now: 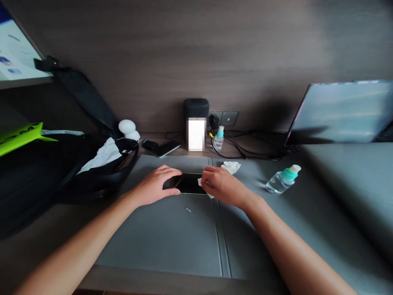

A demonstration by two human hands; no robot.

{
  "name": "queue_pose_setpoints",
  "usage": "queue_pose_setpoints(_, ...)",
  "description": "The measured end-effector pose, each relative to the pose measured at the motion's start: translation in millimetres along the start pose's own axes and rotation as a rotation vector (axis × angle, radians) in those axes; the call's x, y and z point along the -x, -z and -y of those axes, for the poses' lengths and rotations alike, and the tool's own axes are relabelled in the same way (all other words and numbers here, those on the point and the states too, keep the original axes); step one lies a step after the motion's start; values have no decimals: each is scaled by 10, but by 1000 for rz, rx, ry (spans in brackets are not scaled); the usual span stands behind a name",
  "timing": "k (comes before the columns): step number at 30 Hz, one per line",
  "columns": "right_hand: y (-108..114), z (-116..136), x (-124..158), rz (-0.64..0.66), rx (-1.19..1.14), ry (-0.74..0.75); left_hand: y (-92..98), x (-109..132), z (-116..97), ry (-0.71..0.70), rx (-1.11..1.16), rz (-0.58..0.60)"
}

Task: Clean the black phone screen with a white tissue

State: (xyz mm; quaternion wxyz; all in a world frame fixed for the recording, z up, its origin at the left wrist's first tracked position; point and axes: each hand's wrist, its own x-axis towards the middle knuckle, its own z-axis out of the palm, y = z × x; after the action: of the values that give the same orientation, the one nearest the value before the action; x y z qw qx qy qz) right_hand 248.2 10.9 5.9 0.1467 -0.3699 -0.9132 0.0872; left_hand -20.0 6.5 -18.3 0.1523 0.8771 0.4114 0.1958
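A dark smartphone [190, 184] lies sideways on the grey desk mat [159, 237], its glossy screen facing up. Thumb and fingers of my left hand [155, 186] clasp its left end along the two long edges. My right hand [225, 186] is closed over the phone's right part, pressing a white tissue [199, 182] onto the screen. Part of that tissue and the phone's right end are hidden under the fingers. Just beyond my right hand sits a crumpled tissue [231, 166]. A small white scrap [188, 209] rests on the mat nearer to me.
Right of my hands stands a clear spray bottle [280, 182]; a smaller bottle [218, 139] is by the wall among black cables [242, 153]. A black cylindrical device [196, 107] stands at the back. A black bag [46, 176] fills the left, a monitor [344, 112] the right.
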Motion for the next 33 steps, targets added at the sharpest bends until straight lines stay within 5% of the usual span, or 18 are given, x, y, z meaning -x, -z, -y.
queue_pose_setpoints(21, 11, 22, 28, 13, 138, 1, 13, -20, -20, -22, 30, -8)
queue_pose_setpoints(27, -10, 14, 7, -67, 171, -52, 13, -12, -14, -18, 18, -20)
queue_pose_setpoints(33, 11, 83, 44, -17, 165, 69, 5, -15, -13, -31, 32, -25)
